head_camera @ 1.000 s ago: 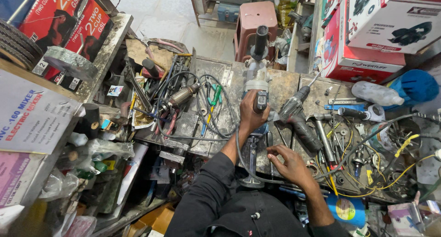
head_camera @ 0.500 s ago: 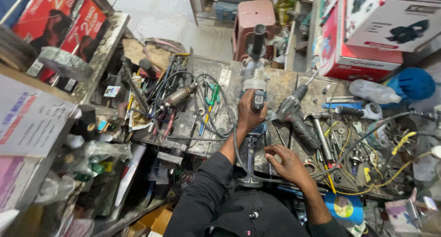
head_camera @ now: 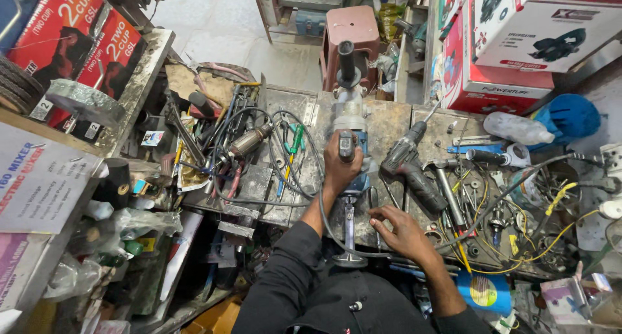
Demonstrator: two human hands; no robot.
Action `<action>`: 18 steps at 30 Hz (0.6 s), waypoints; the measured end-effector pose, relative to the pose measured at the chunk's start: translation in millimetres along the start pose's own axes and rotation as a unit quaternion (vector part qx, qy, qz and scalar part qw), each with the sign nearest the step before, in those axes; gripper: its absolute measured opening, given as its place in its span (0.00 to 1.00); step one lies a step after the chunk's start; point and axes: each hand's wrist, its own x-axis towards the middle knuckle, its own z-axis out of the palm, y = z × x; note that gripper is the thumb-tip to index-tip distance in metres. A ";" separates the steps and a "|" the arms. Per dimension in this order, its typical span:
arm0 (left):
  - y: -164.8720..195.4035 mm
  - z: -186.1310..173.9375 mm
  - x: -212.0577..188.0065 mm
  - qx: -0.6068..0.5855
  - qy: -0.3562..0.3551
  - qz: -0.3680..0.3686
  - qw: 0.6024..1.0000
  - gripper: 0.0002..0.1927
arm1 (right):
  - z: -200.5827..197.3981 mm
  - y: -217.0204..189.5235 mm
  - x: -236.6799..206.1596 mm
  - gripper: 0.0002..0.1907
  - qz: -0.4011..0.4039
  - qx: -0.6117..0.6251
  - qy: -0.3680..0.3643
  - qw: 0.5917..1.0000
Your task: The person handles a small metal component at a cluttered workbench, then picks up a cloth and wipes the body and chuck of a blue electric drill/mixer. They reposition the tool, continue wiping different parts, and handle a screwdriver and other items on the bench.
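Note:
A blue and silver power tool (head_camera: 350,123) with a black side handle stands upright at the middle of a cluttered metal workbench (head_camera: 389,123). My left hand (head_camera: 340,167) grips the tool's body from below. My right hand (head_camera: 400,232) rests on the bench just to the lower right, fingers spread and bent over small parts near a vertical blue shaft (head_camera: 350,225). A black cable loops from the tool down past my left forearm. A dark cordless drill (head_camera: 408,165) lies to the right of the tool.
Loose cables, a motor armature (head_camera: 249,139), screwdrivers and wrenches cover the left of the bench. Yellow wires and metal parts litter the right. Red and white tool boxes (head_camera: 518,42) stack at upper right, a pink stool (head_camera: 350,33) stands behind, shelves at left.
My hands and the tool stay nearly in place. My right hand has shifted slightly on the bench surface.

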 end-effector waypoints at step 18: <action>12.3 22.3 4.9 0.068 -0.022 0.061 0.996 0.20 | -1.1 21.9 0.2 0.14 -0.005 -0.001 0.033 0.999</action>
